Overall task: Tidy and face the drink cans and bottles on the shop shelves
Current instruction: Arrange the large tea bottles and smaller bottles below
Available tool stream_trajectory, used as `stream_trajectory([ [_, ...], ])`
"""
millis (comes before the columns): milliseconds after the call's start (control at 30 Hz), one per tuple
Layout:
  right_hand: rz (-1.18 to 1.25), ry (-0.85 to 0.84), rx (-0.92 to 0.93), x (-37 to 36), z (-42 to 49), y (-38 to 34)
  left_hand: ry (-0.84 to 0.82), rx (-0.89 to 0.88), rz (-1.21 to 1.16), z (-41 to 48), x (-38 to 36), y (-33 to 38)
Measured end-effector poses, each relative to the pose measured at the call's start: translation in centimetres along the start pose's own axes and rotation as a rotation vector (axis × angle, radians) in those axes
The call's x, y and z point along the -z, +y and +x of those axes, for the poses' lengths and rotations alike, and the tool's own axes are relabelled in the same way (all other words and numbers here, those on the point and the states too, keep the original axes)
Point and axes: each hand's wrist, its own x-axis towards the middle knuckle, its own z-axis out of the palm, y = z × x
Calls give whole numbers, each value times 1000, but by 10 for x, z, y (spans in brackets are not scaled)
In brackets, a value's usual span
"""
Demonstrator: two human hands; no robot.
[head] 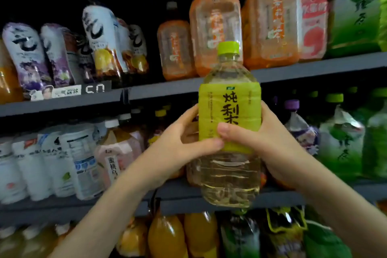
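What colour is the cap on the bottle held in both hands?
Lime green, matching the label; the cap shows clearly in the head view.

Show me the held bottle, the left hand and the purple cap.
held bottle [228, 109], head view, green label.
left hand [176, 142], head view, back of hand.
purple cap [291, 105], head view, side of cap.

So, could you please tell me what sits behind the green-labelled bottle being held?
Behind the cap of the green-labelled bottle stands an orange-labelled bottle on the upper shelf. What stands directly behind its body is covered.
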Motion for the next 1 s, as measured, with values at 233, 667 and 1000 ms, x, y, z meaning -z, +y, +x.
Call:
stream_trajectory([
  [233,93,-111,-218,64,-63,50,-253,159,-234,11,-62,-61],
  [667,248,36,-594,190,-85,-37,-528,495,-395,81,-155,17],
  [1000,227,245,-796,256,-116,-177,-639,493,8,116,-238,158],
])
